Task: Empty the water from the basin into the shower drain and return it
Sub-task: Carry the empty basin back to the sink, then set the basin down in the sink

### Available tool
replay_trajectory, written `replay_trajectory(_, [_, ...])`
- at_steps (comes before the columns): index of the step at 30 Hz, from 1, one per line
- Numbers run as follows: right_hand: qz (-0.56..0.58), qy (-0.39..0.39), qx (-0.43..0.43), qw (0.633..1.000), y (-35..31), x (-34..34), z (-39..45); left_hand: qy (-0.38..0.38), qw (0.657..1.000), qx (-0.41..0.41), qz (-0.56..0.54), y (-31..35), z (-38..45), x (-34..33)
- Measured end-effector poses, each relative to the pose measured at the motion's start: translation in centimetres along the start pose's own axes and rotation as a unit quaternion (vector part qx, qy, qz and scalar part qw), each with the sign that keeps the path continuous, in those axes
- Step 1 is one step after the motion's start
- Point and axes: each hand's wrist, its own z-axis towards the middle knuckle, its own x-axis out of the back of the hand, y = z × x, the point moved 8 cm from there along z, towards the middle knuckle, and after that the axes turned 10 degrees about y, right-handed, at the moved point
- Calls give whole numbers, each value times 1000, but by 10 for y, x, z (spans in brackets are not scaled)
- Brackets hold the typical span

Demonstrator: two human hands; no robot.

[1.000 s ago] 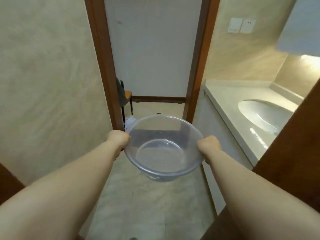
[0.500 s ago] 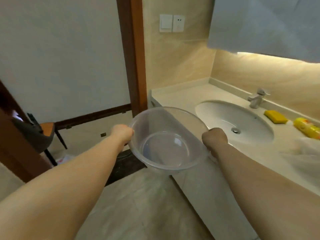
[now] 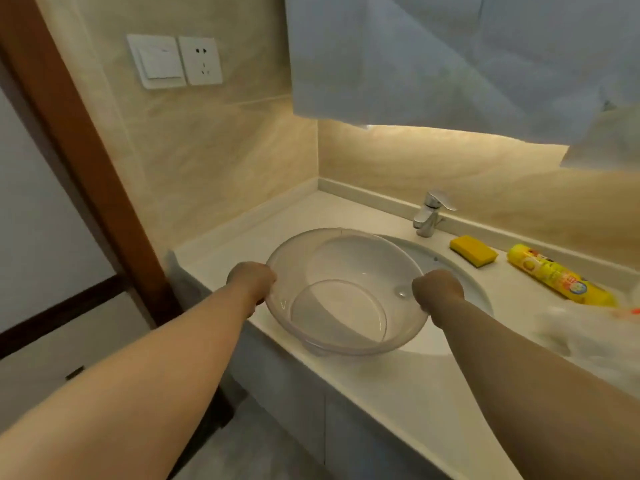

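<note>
Gripping the round clear plastic basin [image 3: 346, 292] by opposite rims, my left hand [image 3: 252, 281] and right hand [image 3: 438, 289] are both clamped on it. It looks empty, so I judge it light, thin, somewhat flexible and slippery if wet; the rolled rim gives the surest hold.

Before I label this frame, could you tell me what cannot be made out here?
- Fingers of left hand and right hand: curled behind the basin rim, head view.
- Bottle label: too blurred to read.
- Whitish thing on the counter: blurred, cut by the right edge.
- Sink drain: seen only through the basin.
</note>
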Motion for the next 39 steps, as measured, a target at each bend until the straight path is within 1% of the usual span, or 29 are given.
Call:
replay_trajectory(1, [-1, 15, -7, 1000, 1, 2, 11, -16, 1000, 6, 0, 6, 16, -15])
replay_trajectory(2, [-4, 14, -25, 1000, 5, 0, 20, -18, 1000, 7, 6, 8, 28, -28])
replay_trajectory(6, [11, 78, -82, 994, 21, 9, 64, -94, 995, -28, 25, 38, 65, -93])
replay_trajectory(9, [1, 83, -122, 989, 32, 2, 87, -151, 986, -55, 53, 50, 101, -139])
replay_trajectory(15, [11, 113, -212, 971, 52, -24, 114, -231, 966, -65, 97, 62, 159, -207])
replay_trajectory(20, [21, 136, -284, 949, 84, -43, 122, -301, 942, -59, 134, 51, 177, -258])
replay_trajectory(24, [22, 140, -311, 940, 101, -54, 132, -310, 937, -53, 150, 39, 188, -287])
replay_trajectory(27, [31, 144, -307, 940, 108, -61, 141, -301, 938, -54, 162, 33, 197, -301])
replay_trajectory(34, [67, 134, -318, 936, 118, -80, 148, -284, 941, -49, 176, 25, 209, -312])
replay_trajectory(39, [64, 137, -314, 937, 119, -82, 154, -281, 942, -55, 175, 28, 210, -315])
